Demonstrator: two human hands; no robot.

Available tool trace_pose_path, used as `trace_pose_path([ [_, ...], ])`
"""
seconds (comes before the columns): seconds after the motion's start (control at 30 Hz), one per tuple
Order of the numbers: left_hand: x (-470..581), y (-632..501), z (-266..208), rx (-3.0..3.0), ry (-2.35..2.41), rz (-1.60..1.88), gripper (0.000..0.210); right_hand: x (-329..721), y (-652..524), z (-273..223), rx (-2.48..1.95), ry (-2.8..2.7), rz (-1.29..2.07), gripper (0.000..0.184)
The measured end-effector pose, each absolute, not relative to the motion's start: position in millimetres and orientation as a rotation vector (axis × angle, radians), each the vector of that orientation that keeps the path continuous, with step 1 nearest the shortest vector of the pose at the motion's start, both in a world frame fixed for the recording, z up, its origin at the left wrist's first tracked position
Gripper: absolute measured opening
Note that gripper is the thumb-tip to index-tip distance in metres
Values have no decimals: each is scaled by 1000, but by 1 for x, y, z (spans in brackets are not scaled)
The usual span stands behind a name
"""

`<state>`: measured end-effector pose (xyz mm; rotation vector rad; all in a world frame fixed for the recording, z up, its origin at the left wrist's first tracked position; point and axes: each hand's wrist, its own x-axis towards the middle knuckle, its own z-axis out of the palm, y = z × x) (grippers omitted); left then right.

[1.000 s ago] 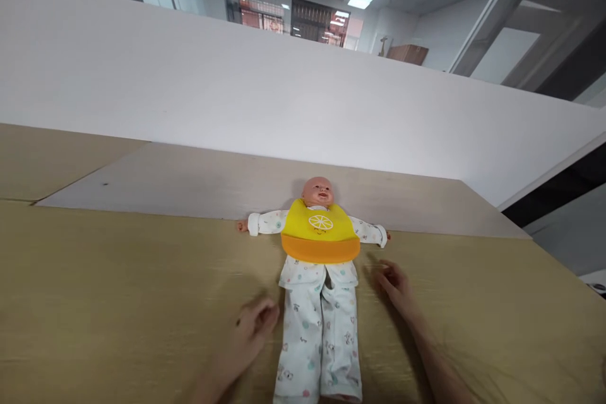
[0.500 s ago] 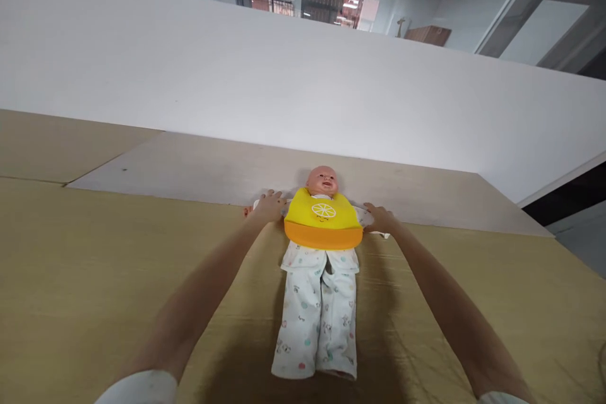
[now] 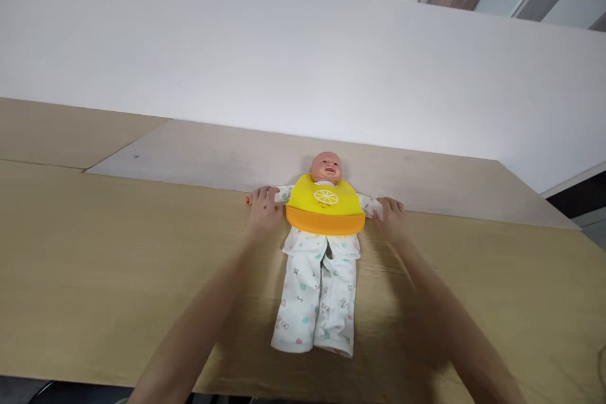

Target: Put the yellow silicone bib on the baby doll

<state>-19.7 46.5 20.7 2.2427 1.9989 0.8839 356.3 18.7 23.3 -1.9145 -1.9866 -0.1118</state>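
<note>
A baby doll (image 3: 326, 167) lies on its back, head away from me, arms spread sideways. Its chest is covered by a yellow silicone bib (image 3: 305, 194) with a white citrus-slice print and an orange catch pocket. White patterned pyjamas (image 3: 296, 293) clothe the arms and legs. My left hand (image 3: 264, 209) has its fingers curled over the sleeved arm on the left; a bit of the doll's hand pokes out beyond it. On the opposite side, my right hand (image 3: 391, 218) grips the other sleeve near its cuff. Both thumbs are partly hidden.
The doll rests on a tan wooden tabletop (image 3: 118, 252), with a paler grey panel (image 3: 213, 148) behind it. A white partition (image 3: 284, 63) rises at the back, with glass above. Dark shapes show below the table's front edge at the lower left.
Both hands have shifted outward along the doll's arms, and their fingers now curl round the sleeves. The right sleeve's loose cuff is now covered by my hand. The view has tilted down.
</note>
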Motion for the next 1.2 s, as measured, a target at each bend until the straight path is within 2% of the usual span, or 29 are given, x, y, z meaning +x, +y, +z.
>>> trace_pose_path([
  [0.1,-15,12,3,2072,1926,1047,25,350,-20,2,-1674,-1953,-71,31],
  [0.23,-16,-18,-6,1819,1781,1023,10,350,-53,-15,-1632,-1876,281,14],
  [0.33,-19,-25,-4,1695,1750,1023,9,351,-58,-13,-1645,-1785,535,12],
  [0.43,-20,-25,-1,1731,1772,927,11,351,-55,-7,-1651,-1701,644,12],
  [0.73,-15,-29,-3,1939,1826,703,20,356,-54,-8,-1663,-1702,621,16],
  [0.9,-13,-54,10,1900,1793,710,19,363,-49,-16,-1733,-1672,592,18],
  [1.07,-8,-147,18,1753,1775,913,23,365,-46,-16,-1793,-1567,543,20],
  [1.13,0,-206,2,1739,1627,908,28,366,-46,-16,-1798,-1567,540,19],
  [1.2,9,-265,-27,1801,1430,789,22,366,-45,-16,-1801,-1585,544,18],
])
